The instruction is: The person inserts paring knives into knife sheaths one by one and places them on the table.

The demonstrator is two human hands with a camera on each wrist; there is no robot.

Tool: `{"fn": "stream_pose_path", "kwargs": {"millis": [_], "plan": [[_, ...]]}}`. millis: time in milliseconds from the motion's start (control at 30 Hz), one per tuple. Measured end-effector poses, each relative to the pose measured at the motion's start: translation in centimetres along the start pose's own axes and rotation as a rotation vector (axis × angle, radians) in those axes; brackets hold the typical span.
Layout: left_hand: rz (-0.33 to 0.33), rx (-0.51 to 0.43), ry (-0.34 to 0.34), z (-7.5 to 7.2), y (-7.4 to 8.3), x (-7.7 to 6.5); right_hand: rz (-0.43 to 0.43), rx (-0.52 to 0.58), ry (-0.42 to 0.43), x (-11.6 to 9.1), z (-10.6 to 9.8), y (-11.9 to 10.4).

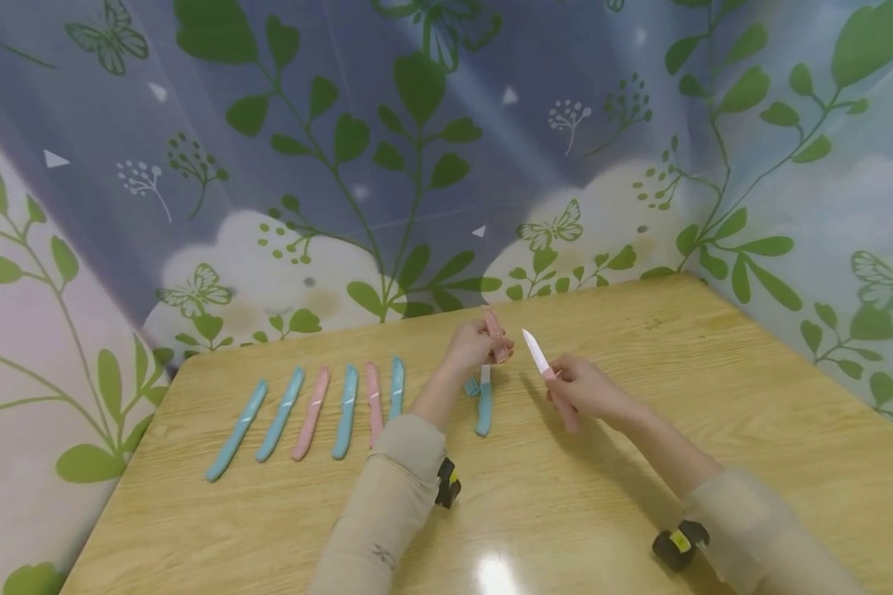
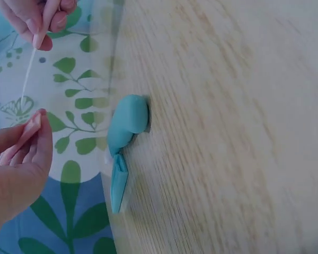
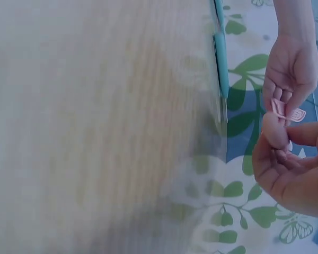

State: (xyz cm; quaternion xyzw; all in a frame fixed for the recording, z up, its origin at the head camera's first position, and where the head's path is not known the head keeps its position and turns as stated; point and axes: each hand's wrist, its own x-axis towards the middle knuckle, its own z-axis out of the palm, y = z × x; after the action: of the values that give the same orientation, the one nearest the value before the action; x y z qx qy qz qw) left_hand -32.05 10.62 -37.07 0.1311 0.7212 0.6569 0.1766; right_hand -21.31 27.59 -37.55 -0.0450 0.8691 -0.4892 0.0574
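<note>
My right hand (image 1: 584, 387) grips the pink handle of a small knife (image 1: 539, 355), its white blade bare and pointing up and to the left. In my left hand (image 1: 472, 345) I pinch a pink knife sheath (image 1: 494, 335), held just left of the blade tip and apart from it. Both hands are raised over the table, as the left wrist view shows. Below them lies a blue-handled knife (image 1: 484, 411) with its white blade uncovered. A blue sheath (image 1: 472, 387) lies beside that blade, partly behind my left wrist.
Left of my left forearm, several sheathed knives lie in a row, from a blue one (image 1: 236, 431) at the far left past a pink one (image 1: 311, 413). My sleeve partly covers the rightmost. The wooden table (image 1: 603, 512) ends at a leaf-patterned cloth (image 1: 432, 207).
</note>
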Motion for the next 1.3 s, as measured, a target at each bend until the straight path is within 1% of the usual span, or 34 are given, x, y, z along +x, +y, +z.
{"fn": "stream_pose_path", "kwargs": {"millis": [133, 200, 300, 400, 533, 800, 900, 1033, 1133, 1233, 1300], "plan": [[-0.032, -0.151, 0.029, -0.5, 0.4, -0.3, -0.017, 0.066, -0.043, -0.4, 0.5, -0.2], [-0.043, -0.218, 0.043, -0.8, 0.6, -0.5, -0.026, 0.07, -0.053, -0.6, 0.9, -0.3], [-0.046, -0.287, 0.05, -1.4, 0.5, -0.6, -0.041, 0.062, -0.058, -0.9, 1.5, -0.6], [-0.045, -0.336, 0.05, -2.1, 0.5, -0.7, -0.054, 0.051, -0.05, -1.0, 2.0, -1.0], [-0.047, -0.376, 0.065, -2.8, 0.4, -0.9, -0.057, 0.047, -0.052, -1.2, 2.4, -1.6], [-0.058, -0.444, 0.086, -3.1, 0.5, -1.3, -0.054, 0.085, -0.091, -1.2, 3.1, -2.3], [-0.057, -0.458, 0.077, -3.0, 0.5, -1.5, -0.046, 0.09, -0.083, -1.2, 3.3, -2.3], [-0.054, -0.485, 0.036, -2.7, 0.6, -1.7, -0.041, 0.094, -0.074, -1.2, 3.5, -2.4], [-0.046, -0.511, 0.022, -2.5, 0.6, -1.7, -0.042, 0.101, -0.075, -1.2, 3.6, -2.4], [-0.027, -0.594, 0.017, -2.3, 0.7, -1.5, -0.053, 0.11, -0.074, -1.1, 3.6, -2.5], [-0.002, -0.668, 0.006, -2.1, 0.4, -0.9, -0.065, 0.114, -0.073, -1.1, 3.6, -2.6]]}}
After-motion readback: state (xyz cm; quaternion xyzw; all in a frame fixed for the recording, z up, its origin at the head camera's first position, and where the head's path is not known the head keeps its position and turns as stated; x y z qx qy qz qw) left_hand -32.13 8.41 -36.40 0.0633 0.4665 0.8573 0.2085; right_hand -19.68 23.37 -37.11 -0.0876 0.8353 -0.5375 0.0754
